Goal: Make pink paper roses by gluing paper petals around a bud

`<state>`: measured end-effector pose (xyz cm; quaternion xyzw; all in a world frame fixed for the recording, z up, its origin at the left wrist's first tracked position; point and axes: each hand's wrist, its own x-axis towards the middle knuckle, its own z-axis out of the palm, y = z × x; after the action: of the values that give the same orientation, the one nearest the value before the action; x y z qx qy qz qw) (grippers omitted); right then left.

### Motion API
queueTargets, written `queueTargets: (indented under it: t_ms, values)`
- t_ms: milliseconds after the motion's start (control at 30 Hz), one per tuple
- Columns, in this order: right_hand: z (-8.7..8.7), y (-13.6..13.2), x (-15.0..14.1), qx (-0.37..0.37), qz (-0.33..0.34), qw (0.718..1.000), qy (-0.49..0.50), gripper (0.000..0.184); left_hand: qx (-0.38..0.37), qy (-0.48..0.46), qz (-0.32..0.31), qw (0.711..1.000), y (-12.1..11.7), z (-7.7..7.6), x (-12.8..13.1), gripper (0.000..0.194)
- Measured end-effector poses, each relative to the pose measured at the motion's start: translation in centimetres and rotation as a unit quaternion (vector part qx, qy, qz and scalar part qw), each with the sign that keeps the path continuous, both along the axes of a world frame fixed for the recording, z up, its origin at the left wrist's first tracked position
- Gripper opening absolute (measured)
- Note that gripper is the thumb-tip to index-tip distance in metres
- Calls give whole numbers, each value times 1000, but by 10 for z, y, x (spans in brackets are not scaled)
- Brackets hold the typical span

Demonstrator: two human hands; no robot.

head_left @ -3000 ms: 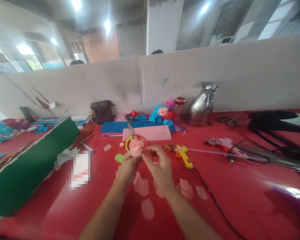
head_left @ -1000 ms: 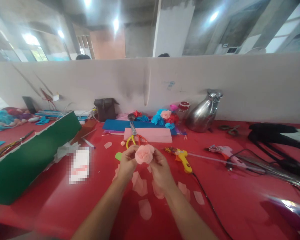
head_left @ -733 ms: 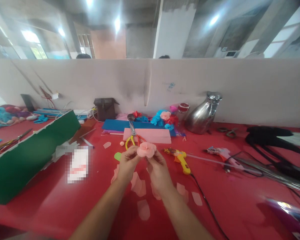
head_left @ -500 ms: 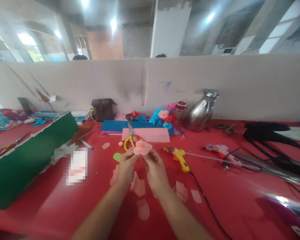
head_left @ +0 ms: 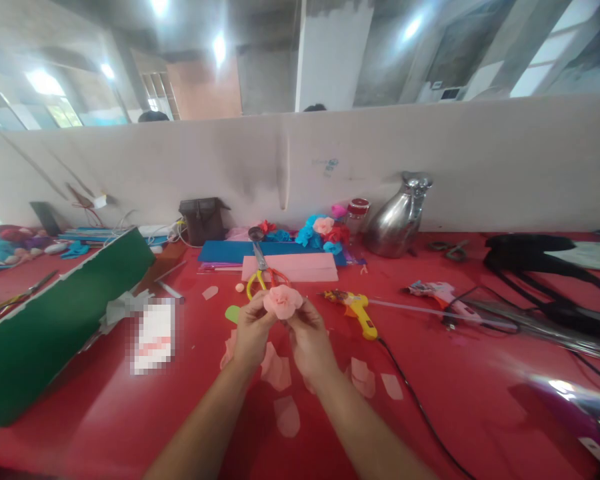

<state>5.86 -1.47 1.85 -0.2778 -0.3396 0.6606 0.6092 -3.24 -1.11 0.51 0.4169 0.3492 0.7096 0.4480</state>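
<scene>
Turned since half a second ago, the pink flower point(head_left: 283, 302) now shows more of its ruffled centre to the person holding it over the red surface point(head_left: 195, 420). Fingers of the left hand point(head_left: 253, 328) pinch it at nine o'clock and those of the right hand point(head_left: 312, 340) grip it at about four. Around the flower I see scissors point(head_left: 260, 259) at eleven o'clock, a yellow glue gun point(head_left: 359, 308) at three and a loose pink petal point(head_left: 287, 417) at six.
</scene>
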Motion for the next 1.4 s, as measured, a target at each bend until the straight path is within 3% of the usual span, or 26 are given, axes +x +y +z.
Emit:
queueTargets:
  t_ms: [367,733,900,1067,1400]
  values:
    - [-4,1,-2,-9,56,995,80,23,74,134,22,988,-9,12,-6,6]
    - [-1,10,11,8,75,997,-1,19,123,266,68,954,-10,16,-12,18]
    - [13,20,32,-10,75,997,-16,8,65,184,-32,980,-10,20,-15,8]
    - [23,19,43,-5,125,990,-62,28,50,191,-132,971,-8,18,-20,17]
    - [29,12,43,30,113,987,-111,22,-6,164,-154,974,1,0,-28,12]
